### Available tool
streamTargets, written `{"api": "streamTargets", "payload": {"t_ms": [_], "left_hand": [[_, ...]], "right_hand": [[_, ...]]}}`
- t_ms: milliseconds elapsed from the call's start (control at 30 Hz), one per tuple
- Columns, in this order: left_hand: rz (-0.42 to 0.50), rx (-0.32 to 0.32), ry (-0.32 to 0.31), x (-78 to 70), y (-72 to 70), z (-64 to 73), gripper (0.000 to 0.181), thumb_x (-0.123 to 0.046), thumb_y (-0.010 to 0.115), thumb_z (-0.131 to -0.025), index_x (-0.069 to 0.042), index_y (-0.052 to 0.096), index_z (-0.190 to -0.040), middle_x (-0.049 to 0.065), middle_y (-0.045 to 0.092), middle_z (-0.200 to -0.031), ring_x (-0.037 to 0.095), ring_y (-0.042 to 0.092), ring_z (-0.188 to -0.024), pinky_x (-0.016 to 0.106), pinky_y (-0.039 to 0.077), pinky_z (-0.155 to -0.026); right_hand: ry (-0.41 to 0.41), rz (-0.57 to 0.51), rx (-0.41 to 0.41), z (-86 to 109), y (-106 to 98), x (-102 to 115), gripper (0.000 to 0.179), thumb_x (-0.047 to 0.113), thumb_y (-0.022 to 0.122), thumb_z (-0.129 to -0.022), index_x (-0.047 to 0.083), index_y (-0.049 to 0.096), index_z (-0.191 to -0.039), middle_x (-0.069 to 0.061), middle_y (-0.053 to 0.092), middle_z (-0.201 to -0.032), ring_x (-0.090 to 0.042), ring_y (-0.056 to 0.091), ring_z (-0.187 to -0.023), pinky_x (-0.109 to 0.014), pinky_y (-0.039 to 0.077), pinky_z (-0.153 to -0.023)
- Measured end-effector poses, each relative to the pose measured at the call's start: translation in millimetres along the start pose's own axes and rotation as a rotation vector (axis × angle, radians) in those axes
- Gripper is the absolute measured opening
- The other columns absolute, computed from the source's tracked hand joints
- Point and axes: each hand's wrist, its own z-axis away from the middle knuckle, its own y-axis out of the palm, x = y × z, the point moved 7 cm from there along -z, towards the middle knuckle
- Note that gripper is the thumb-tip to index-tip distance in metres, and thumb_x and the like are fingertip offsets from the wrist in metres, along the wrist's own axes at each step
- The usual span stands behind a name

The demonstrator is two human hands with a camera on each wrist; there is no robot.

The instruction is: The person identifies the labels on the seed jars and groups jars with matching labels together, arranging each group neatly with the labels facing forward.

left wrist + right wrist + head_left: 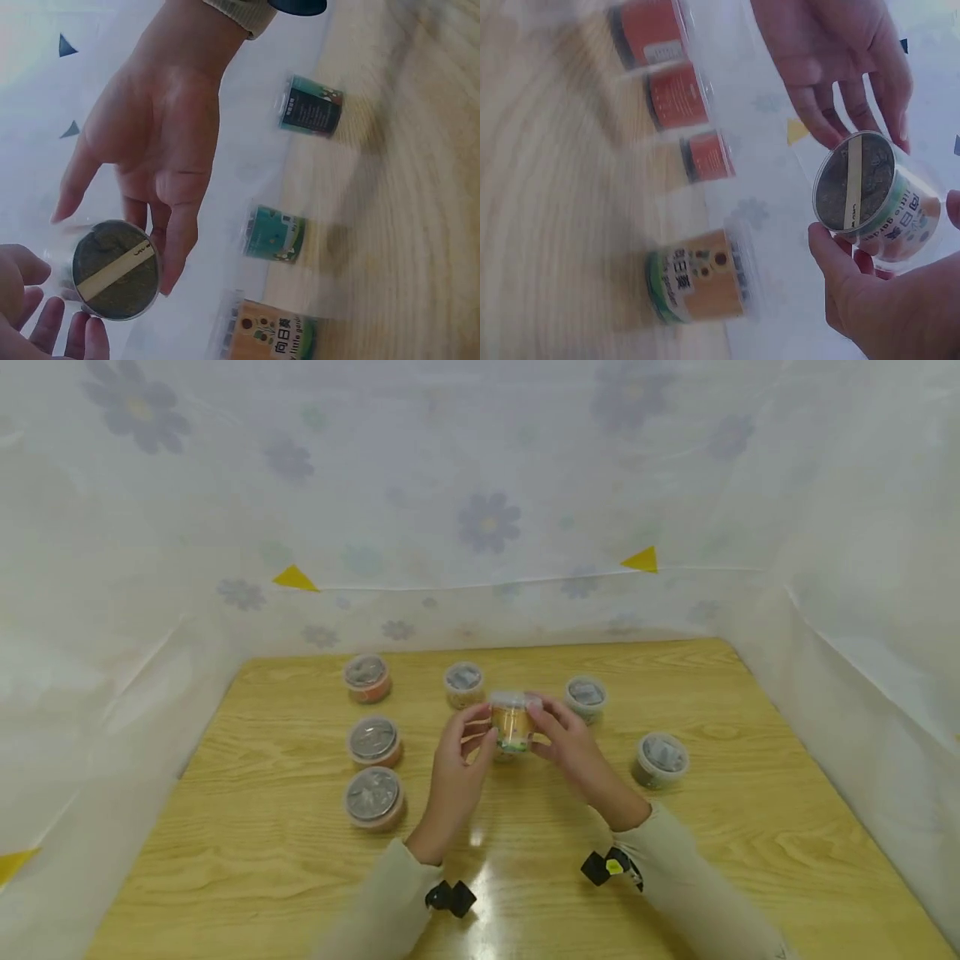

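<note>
Clear tub w/ orange label (513,727) is held up off the table, nr centre, b/w both hands, lid side up. Green band is printed at label's lower edge; sunflower pic + "little garden" text are shown in R-wrist view. Dark fill w/ pale strip is seen thru its clear base in both wrist views. Tub's L side is gripped by L hand (459,764), fingers curved round it, thumb laid at the front. R side is gripped by R hand (576,750), thumb set by the lid rim, other fingers bent along the side. Just behind, a 2nd orange-label tub (464,685) is stood on the table (285,877), lidded. To the R, two teal-label tubs (663,760) are placed, well apart from the L group. On the L, three red tubs (367,678) are set in a rough column, the two nearer ones close tog., the third farther back. Pale sleeves (693,877) are worn, w/ black devices (451,899) strapped nr the wrists. Table is backed & flanked by white sheeting (390,468), flower-printed at the back, w/ yellow triangles (296,578) fixed on it
</note>
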Motion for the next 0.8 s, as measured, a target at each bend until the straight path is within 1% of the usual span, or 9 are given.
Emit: {"api": "streamTargets", "payload": {"t_ms": [100, 167, 300, 400, 533, 700, 733, 800], "left_hand": [[0.046, 0.001, -0.052, -5.0, -2.9, 13.1, 0.038, -0.007, 0.057, -0.093, 0.001, 0.045, -0.128, 0.014, 0.047, -0.124, 0.032, 0.048, -0.109, 0.041, 0.044, -0.092], [0.068, 0.01, -0.087, -4.3, -4.3, 19.3, 0.04, -0.008, 0.057, -0.092, 0.002, 0.043, -0.128, 0.015, 0.046, -0.124, 0.032, 0.049, -0.108, 0.038, 0.045, -0.091], [0.111, 0.035, -0.172, 14.8, -5.6, 27.6, 0.045, -0.014, 0.06, -0.092, -0.005, 0.041, -0.132, 0.012, 0.044, -0.125, 0.027, 0.049, -0.109, 0.031, 0.047, -0.089], [0.135, 0.047, -0.22, 28.4, -5.1, 32.9, 0.051, -0.019, 0.06, -0.092, -0.007, 0.036, -0.135, 0.011, 0.041, -0.127, 0.025, 0.048, -0.11, 0.028, 0.046, -0.088], [0.16, 0.062, -0.239, 31.9, -4.0, 38.0, 0.058, -0.023, 0.059, -0.093, -0.007, 0.028, -0.139, 0.013, 0.037, -0.127, 0.027, 0.046, -0.11, 0.03, 0.046, -0.089], [0.162, 0.068, -0.262, 29.1, -4.5, 40.7, 0.054, -0.025, 0.057, -0.094, -0.014, 0.03, -0.139, 0.013, 0.037, -0.128, 0.028, 0.048, -0.111, 0.032, 0.046, -0.088], [0.159, 0.066, -0.272, 24.9, -4.9, 41.2, 0.053, -0.024, 0.057, -0.094, -0.014, 0.03, -0.139, 0.014, 0.037, -0.128, 0.029, 0.048, -0.111, 0.032, 0.046, -0.089], [0.145, 0.062, -0.283, 23.6, -5.5, 42.1, 0.053, -0.026, 0.056, -0.094, -0.013, 0.03, -0.139, 0.014, 0.038, -0.129, 0.027, 0.049, -0.111, 0.031, 0.046, -0.088]], "right_hand": [[0.045, -0.07, 0.035, 10.9, 8.5, -8.7, 0.049, 0.028, 0.043, -0.1, 0.001, 0.033, -0.139, -0.011, 0.043, -0.127, -0.021, 0.05, -0.11, -0.034, 0.048, -0.086], [0.062, -0.112, 0.055, 17.3, 13.3, -12.6, 0.048, 0.026, 0.041, -0.101, -0.002, 0.033, -0.138, -0.011, 0.044, -0.125, -0.021, 0.051, -0.108, -0.035, 0.049, -0.085], [0.092, -0.14, 0.068, 26.6, 18.9, -17.4, 0.045, 0.026, 0.041, -0.101, -0.003, 0.037, -0.134, -0.009, 0.046, -0.121, -0.021, 0.053, -0.104, -0.034, 0.05, -0.083], [0.133, -0.16, 0.077, 31.0, 22.3, -20.9, 0.045, 0.03, 0.041, -0.1, -0.003, 0.039, -0.131, -0.01, 0.045, -0.122, -0.022, 0.053, -0.104, -0.036, 0.05, -0.085], [0.164, -0.186, 0.099, 33.6, 26.6, -23.8, 0.051, 0.034, 0.041, -0.1, -0.004, 0.035, -0.134, -0.012, 0.043, -0.126, -0.022, 0.051, -0.108, -0.039, 0.048, -0.089], [0.14, -0.171, 0.104, 33.3, 28.7, -24.2, 0.051, 0.033, 0.041, -0.1, -0.005, 0.034, -0.134, -0.01, 0.047, -0.122, -0.021, 0.052, -0.107, -0.035, 0.049, -0.086], [0.133, -0.164, 0.109, 33.2, 29.5, -23.9, 0.051, 0.032, 0.041, -0.1, -0.005, 0.034, -0.134, -0.009, 0.048, -0.121, -0.021, 0.052, -0.107, -0.034, 0.048, -0.086], [0.124, -0.149, 0.124, 33.4, 31.2, -23.5, 0.051, 0.031, 0.04, -0.101, -0.005, 0.032, -0.135, -0.009, 0.049, -0.121, -0.021, 0.052, -0.109, -0.034, 0.048, -0.087]]}}
